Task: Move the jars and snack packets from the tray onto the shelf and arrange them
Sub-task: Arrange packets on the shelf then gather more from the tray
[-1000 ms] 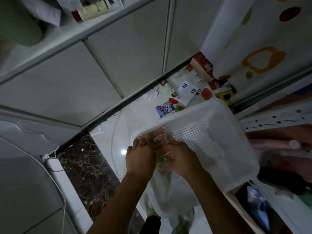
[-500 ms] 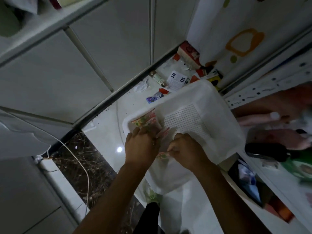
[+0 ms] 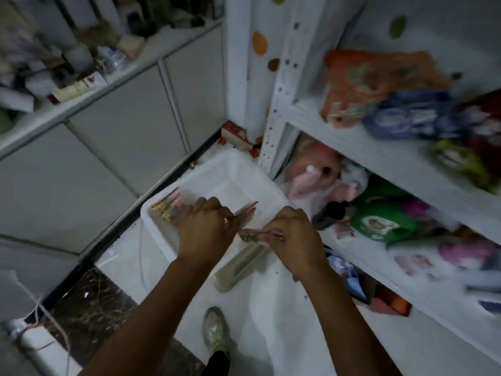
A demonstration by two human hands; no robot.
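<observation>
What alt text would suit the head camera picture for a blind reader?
Seen from above, a person's left hand grips a bunch of snack packets and the right hand pinches one more packet, at a white tray on the floor. A white shelf of colourful bags stands to the right.

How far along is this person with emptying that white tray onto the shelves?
Probably near the end. Done: the white metal shelf already carries many coloured bags. In hand: the left hand grips small red-and-green snack packets over the white plastic tray; the right hand pinches another packet. Left: shelving these; no jars show in the tray.
</observation>
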